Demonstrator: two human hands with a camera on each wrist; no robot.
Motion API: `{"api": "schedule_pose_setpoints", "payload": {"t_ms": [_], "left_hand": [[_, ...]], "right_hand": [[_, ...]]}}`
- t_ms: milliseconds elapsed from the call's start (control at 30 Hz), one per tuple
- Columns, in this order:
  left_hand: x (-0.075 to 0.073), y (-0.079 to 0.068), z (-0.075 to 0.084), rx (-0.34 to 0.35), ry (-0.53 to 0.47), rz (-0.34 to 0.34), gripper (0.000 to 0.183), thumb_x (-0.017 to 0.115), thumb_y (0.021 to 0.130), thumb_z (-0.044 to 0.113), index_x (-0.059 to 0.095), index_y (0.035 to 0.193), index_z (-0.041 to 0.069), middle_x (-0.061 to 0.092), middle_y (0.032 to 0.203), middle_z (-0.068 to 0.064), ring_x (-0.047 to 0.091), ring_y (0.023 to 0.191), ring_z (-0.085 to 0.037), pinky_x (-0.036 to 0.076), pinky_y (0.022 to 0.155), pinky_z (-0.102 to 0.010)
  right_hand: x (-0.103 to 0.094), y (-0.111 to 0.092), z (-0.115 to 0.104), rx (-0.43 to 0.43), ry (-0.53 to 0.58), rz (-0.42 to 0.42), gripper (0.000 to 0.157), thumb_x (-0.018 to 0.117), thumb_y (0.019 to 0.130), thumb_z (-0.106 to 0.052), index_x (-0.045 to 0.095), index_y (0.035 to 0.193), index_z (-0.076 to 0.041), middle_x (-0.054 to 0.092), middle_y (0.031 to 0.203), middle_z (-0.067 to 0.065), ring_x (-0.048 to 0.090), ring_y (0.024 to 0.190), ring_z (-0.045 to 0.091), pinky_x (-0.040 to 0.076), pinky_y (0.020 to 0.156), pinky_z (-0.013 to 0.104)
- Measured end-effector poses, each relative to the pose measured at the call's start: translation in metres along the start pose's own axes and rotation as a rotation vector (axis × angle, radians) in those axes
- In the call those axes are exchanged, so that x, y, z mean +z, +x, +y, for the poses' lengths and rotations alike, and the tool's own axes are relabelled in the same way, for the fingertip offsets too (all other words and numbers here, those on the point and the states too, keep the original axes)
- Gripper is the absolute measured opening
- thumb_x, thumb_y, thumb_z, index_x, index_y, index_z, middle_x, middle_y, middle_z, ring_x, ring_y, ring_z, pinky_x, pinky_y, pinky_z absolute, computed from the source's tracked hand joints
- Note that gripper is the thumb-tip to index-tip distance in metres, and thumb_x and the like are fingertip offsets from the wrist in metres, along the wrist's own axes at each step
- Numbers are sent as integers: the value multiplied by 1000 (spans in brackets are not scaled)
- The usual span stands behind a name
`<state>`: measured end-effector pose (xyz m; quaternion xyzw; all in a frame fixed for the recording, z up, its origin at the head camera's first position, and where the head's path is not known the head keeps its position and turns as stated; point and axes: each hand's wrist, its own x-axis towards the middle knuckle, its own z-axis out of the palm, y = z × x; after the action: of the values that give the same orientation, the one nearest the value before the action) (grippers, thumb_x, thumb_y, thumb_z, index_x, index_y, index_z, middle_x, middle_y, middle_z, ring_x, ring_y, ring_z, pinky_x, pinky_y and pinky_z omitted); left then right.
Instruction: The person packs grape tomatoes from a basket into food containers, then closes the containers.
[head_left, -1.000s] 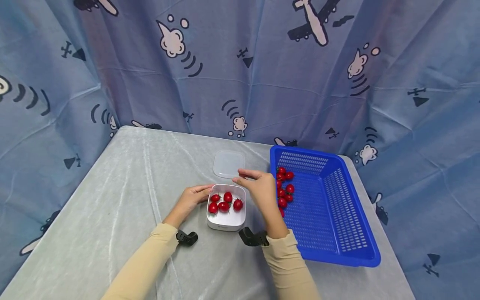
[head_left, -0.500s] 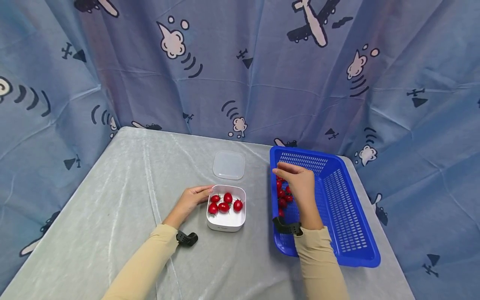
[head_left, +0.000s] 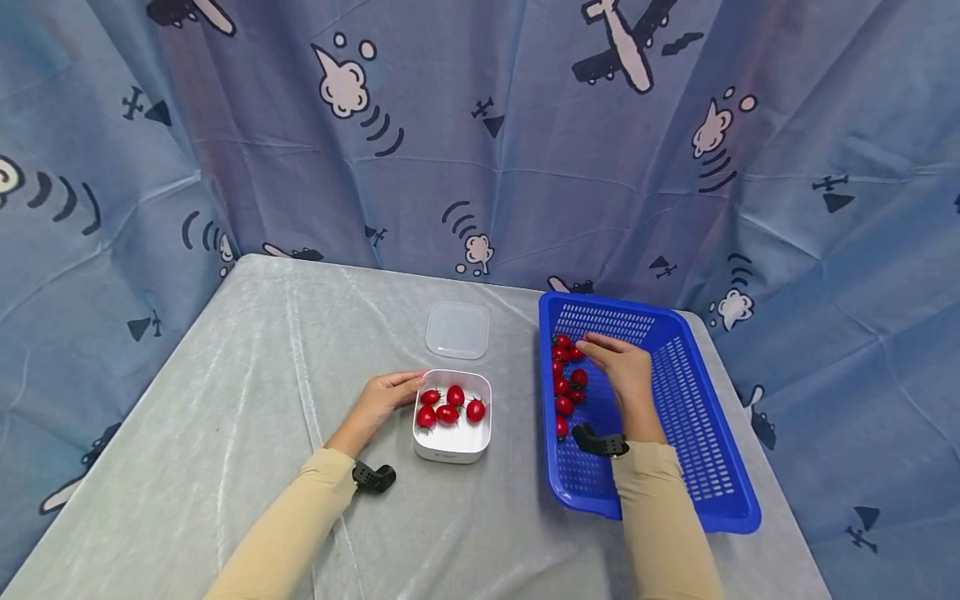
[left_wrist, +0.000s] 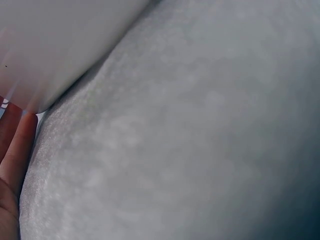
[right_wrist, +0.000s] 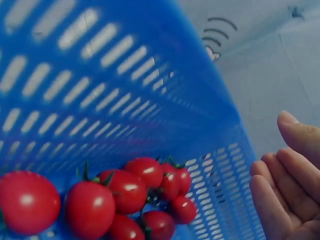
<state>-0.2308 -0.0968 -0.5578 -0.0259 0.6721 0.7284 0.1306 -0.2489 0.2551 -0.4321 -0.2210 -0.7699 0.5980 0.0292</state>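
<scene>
Several cherry tomatoes with green stems sit in a square white box [head_left: 452, 452]; one tomato [head_left: 476, 410] is by its right wall. My left hand [head_left: 382, 402] touches the box's back left corner, its visible fingers [left_wrist: 19, 145] fairly straight against the wall in the left wrist view. My right hand [head_left: 626, 371] is over the blue basket [head_left: 667, 417], thumb and fingers apart with nothing between them. Just left of its fingertips, several more tomatoes [right_wrist: 90, 209] lie along the basket's left side.
A translucent square lid [head_left: 457, 330] lies flat behind the box. Pale cloth covers the table [head_left: 247, 400]. The basket's raised rim stands between the box and the loose tomatoes. A patterned blue curtain [head_left: 420, 167] hangs behind the table.
My right hand has moved right from above the box, over the basket's left rim, and has come down beside the tomatoes there. The left hand and the box have stayed put.
</scene>
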Motion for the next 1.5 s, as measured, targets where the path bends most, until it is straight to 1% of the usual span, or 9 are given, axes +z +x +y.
{"api": "schedule_pose_setpoints", "payload": {"t_ms": [100, 300, 533, 667, 767, 1000, 1167, 1300, 1500], "left_hand": [[0, 0, 1, -1, 3, 0, 44, 70, 94, 24, 64, 129, -1, 72, 122, -7, 68, 92, 0, 56, 85, -18], [0, -1, 2, 2, 5, -2, 44, 69, 94, 25, 64, 129, -1, 71, 123, -8, 68, 92, 0, 56, 86, -18], [0, -1, 1, 5, -6, -9, 44, 69, 94, 24, 64, 129, -2, 71, 123, -8, 67, 94, 1, 56, 87, -18], [0, -2, 3, 2, -1, -5, 44, 70, 94, 25, 64, 129, -1, 71, 122, -6, 67, 92, 1, 56, 86, -18], [-1, -1, 2, 3, -1, -7, 44, 70, 94, 26, 64, 129, -1, 72, 122, -6, 68, 92, 0, 56, 85, -18], [0, 0, 1, -3, -14, -4, 43, 69, 94, 24, 65, 129, -1, 72, 121, -6, 69, 91, -1, 56, 86, -19], [1, 1, 2, -3, -25, 2, 42, 69, 94, 21, 65, 128, -2, 72, 122, -8, 69, 90, -1, 57, 85, -19], [1, 1, 1, -7, -15, 1, 42, 69, 94, 21, 64, 129, -2, 70, 124, -10, 69, 89, 0, 57, 84, -18], [1, 0, 2, 2, -8, 4, 41, 68, 95, 20, 64, 129, -2, 69, 125, -12, 69, 89, 1, 57, 83, -18]], "right_hand": [[-2, 7, 5, 33, 17, -3, 48, 78, 87, -19, 65, 129, -1, 74, 107, -3, 68, 87, 1, 52, 98, 28], [-6, 19, 17, 80, -84, -19, 48, 73, 91, -19, 62, 133, 1, 59, 140, 19, 64, 120, 24, 48, 106, 34], [-12, 27, 31, 90, -156, -44, 52, 77, 88, -17, 60, 131, 7, 57, 137, 22, 67, 85, 1, 49, 104, 37], [-11, 30, 38, 116, -196, -64, 53, 76, 88, -17, 59, 132, 7, 57, 137, 23, 70, 105, 22, 48, 106, 41], [-10, 33, 45, 127, -228, -97, 53, 76, 89, -18, 59, 132, 7, 57, 138, 24, 67, 111, 28, 48, 107, 42], [-6, 31, 53, 83, -247, -137, 48, 78, 86, -11, 62, 124, 14, 64, 125, 27, 64, 74, 1, 57, 93, 35], [-5, 29, 43, 65, -215, -107, 46, 78, 86, -9, 63, 124, 13, 69, 119, 25, 63, 67, -2, 60, 80, 24], [-5, 24, 27, 37, -161, -94, 48, 76, 88, -13, 61, 129, 9, 67, 125, 22, 63, 67, -6, 56, 85, 23], [-5, 5, 2, 4, -111, -106, 50, 75, 89, -20, 62, 132, 2, 72, 115, 4, 65, 76, -7, 53, 91, 22]]}}
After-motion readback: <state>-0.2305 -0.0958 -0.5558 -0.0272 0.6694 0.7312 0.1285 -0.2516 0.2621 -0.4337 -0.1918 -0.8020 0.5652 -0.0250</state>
